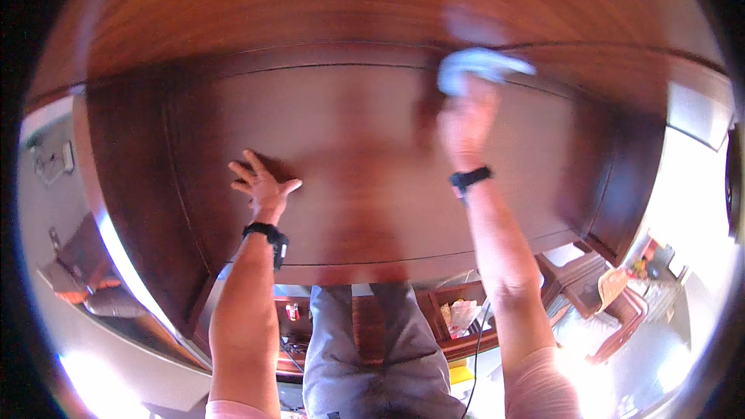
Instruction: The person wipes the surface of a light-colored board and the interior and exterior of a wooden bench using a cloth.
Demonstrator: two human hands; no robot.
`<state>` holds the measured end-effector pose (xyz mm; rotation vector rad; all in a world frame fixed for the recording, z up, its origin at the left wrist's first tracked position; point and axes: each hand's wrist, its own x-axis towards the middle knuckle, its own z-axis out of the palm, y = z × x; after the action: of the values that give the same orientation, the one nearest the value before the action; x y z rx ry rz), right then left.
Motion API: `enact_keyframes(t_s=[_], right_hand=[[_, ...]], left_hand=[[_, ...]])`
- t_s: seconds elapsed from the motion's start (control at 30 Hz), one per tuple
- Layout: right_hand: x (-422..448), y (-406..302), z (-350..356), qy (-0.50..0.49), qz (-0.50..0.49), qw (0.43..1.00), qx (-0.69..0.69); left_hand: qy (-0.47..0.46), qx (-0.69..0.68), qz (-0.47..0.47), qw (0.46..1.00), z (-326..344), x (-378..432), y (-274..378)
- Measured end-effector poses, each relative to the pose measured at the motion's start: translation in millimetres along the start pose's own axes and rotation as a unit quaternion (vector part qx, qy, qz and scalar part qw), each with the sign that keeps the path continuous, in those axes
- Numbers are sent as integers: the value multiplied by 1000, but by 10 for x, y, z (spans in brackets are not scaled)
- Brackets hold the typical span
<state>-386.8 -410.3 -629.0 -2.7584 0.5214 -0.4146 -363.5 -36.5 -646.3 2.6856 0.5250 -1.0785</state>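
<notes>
A large glossy reddish-brown wooden panel (361, 186) with a thin dark groove around its middle field fills most of the view. My right hand (470, 122) holds a light blue cloth (480, 67) at the groove along the panel's far side; both are blurred. Toward the left of the middle field, my left hand (265, 186) is empty with its fingers spread. Whether its palm rests on the wood or hovers just over it, I cannot tell. Black bands circle both wrists.
Below the panel's near edge, a wooden compartment (433, 308) holds a plastic bag (464, 317) and small items. A black cable (478, 349) hangs near my legs (372, 355). At lower right stands a wooden chair (628, 314); a grey cushion (116, 302) lies at left.
</notes>
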Motion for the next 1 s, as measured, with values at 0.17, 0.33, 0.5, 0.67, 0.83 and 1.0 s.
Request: enact_keyframes(t_s=[0.17, 0.33, 0.5, 0.67, 0.83, 1.0], right_hand=[[-254, -556, 445, -220, -117, 968, 18], [-657, 269, 288, -113, 111, 987, -40], [-2051, 2004, -609, 92, 408, 899, 127], [-2162, 1700, -912, 248, 445, 848, 147], [-1760, -663, -273, -253, -16, 967, 23], [-2122, -1492, 200, -154, -112, 980, 47]], left_hand=[[-6, -51, 60, 997, 80, 173, -126], [8, 3, 30, 1000, -46, 193, -223], [1, 11, 47, 999, 20, 160, -52], [17, 38, 29, 999, -38, 202, -106], [5, 57, 7, 998, -113, 213, -85], [21, 71, 41, 996, -53, 392, -137]])
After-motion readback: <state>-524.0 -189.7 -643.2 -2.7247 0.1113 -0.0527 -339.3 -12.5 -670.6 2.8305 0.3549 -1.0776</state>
